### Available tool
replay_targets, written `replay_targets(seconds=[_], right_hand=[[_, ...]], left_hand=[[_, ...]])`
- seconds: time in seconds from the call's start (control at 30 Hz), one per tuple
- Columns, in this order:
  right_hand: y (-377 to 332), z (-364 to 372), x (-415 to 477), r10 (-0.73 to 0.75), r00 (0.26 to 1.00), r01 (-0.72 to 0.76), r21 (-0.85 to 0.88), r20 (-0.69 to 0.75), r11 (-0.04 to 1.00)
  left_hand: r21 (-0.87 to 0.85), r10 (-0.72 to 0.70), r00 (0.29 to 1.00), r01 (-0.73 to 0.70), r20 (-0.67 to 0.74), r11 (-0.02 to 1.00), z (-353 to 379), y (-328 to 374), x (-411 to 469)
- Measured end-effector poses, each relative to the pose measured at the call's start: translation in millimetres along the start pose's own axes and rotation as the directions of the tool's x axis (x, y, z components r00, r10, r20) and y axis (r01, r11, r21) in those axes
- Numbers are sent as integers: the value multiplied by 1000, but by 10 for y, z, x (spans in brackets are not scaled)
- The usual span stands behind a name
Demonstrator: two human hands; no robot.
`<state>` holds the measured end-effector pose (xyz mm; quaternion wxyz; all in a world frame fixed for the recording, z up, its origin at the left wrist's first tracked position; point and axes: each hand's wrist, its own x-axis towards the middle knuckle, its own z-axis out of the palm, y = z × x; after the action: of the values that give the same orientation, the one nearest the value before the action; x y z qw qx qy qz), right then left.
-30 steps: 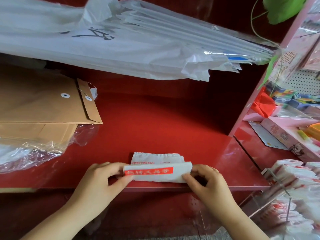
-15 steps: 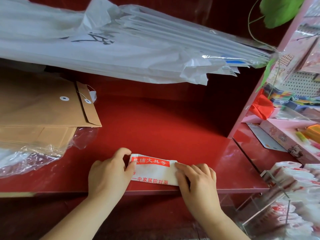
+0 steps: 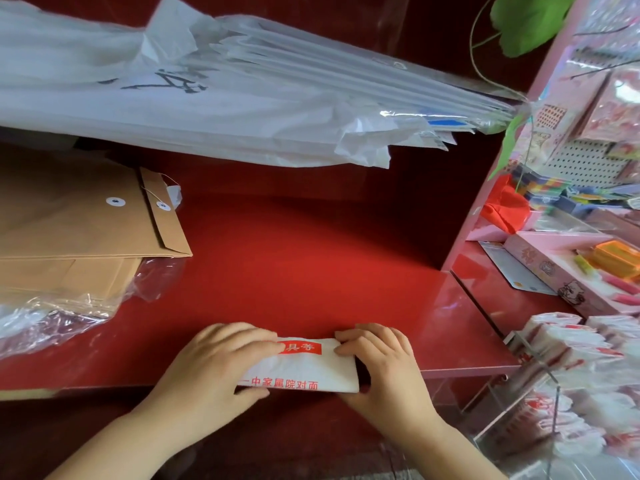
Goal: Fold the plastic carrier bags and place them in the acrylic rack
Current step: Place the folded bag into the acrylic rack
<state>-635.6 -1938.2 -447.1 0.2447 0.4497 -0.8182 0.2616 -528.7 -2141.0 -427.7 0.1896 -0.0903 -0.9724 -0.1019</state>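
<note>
The left hand (image 3: 214,368) lays fingers over the folded bag (image 3: 308,370), thumb under its near edge; the right hand (image 3: 384,368) curls round its other end. The rack (image 3: 557,410) stands right of that hand.

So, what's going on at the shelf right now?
A person is folding a white carrier bag with red print at the front edge of the red shelf. The left hand grips its left end and the right hand pinches its right end, with the bag already down to a small packet. The acrylic rack at lower right holds other folded bags; this one is not yet in it.
</note>
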Motion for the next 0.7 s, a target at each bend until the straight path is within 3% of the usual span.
replay_targets(seconds=[0.1, 0.17, 0.27, 0.4, 0.53, 0.7], right_hand=[[11, -66, -24, 29, 999, -36, 183, 36, 982], [-42, -162, -38, 193, 976, -215, 353, 97, 910], [-123, -315, -26, 406, 877, -471, 634, 258, 614], [-189, -510, 42, 437, 807, -552, 770, 397, 320], [-196, -709, -43, 489, 774, -597, 721, 402, 352], [-14, -1098, -181, 631, 713, -575, 769, 305, 277]], left_hand=[[-157, -40, 996, 27, -80, 987, -92, 27, -26], [-354, -209, 968, 149, -138, 923, -182, 132, -39], [-678, -461, 884, 290, -82, 675, -306, 377, 8], [-777, -593, 801, 320, -83, 542, -289, 645, 104], [-807, -588, 806, 392, 70, 441, -247, 941, 257], [-763, -468, 867, 418, 172, 494, -218, 1288, 609]])
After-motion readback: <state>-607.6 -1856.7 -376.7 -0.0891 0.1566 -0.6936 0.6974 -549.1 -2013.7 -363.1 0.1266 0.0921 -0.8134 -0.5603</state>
